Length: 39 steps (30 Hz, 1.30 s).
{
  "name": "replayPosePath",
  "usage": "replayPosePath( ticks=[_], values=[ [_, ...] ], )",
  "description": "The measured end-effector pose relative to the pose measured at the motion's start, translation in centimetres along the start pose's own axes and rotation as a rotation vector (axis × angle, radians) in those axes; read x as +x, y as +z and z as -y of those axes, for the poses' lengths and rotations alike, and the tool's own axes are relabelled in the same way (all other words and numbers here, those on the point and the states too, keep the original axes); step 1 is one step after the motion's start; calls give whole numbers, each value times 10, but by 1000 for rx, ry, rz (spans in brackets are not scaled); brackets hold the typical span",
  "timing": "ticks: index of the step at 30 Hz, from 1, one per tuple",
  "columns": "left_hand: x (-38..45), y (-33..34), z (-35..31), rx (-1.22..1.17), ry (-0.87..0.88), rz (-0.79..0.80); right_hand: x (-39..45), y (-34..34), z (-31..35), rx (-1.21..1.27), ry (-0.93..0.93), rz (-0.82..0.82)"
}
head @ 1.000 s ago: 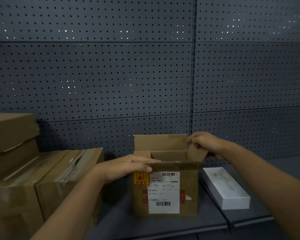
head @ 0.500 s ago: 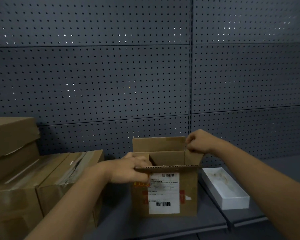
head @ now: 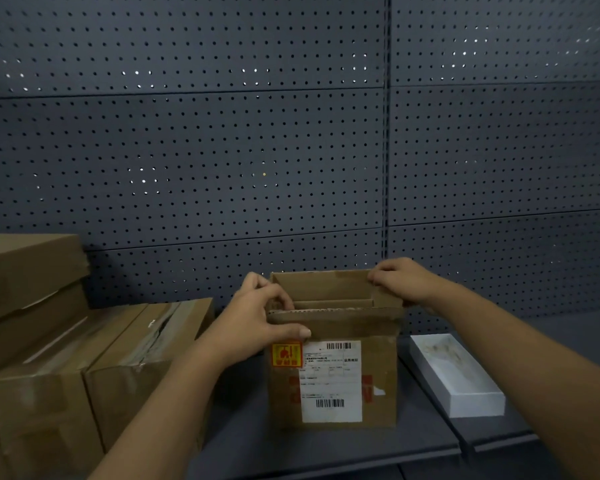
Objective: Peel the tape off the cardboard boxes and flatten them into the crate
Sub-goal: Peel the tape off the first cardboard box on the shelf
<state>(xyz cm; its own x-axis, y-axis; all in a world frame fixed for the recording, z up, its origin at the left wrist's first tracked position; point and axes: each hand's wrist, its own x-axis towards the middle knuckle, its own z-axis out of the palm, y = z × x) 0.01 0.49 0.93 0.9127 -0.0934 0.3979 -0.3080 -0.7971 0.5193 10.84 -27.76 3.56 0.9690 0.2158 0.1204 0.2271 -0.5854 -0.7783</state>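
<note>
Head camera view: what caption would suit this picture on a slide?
Both hands, left and right, grip the open cardboard box flaps on a shelf.

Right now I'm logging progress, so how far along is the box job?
Early. Done: the small brown cardboard box with the white shipping label stands open, flaps up. In hand: the left hand grips its near-left flap, the right hand its far-right flap. Left: it is unflattened, and the taped brown cardboard boxes wait at the left. No crate is in view.

I had one view only — the head camera, worn high, faced forward and slightly down at the pegboard wall (head: 222, 150), close over the shelf (head: 326, 452) — both forearms entered from the bottom edge.
</note>
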Motion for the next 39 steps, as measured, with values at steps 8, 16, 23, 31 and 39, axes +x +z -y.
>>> replayPosePath(
  ticks=[8, 16, 23, 31, 39],
  values=[
    [-20, 38, 20, -213, -129, -267, -7, 2, -6, 249, 135, 14],
    [-25, 62, 16, -359, -123, -299, -11, 5, -15, 373, 71, 54],
    [-19, 57, 12, -486, -144, -454, -9, 8, -12, 519, -171, 78],
    [-14, 55, 16, -848, -308, -530, -21, 11, -20, 313, -86, 137],
    [-11, 73, 32, -1149, -616, -522, -26, 11, -42, 266, -51, 80]
  ],
)
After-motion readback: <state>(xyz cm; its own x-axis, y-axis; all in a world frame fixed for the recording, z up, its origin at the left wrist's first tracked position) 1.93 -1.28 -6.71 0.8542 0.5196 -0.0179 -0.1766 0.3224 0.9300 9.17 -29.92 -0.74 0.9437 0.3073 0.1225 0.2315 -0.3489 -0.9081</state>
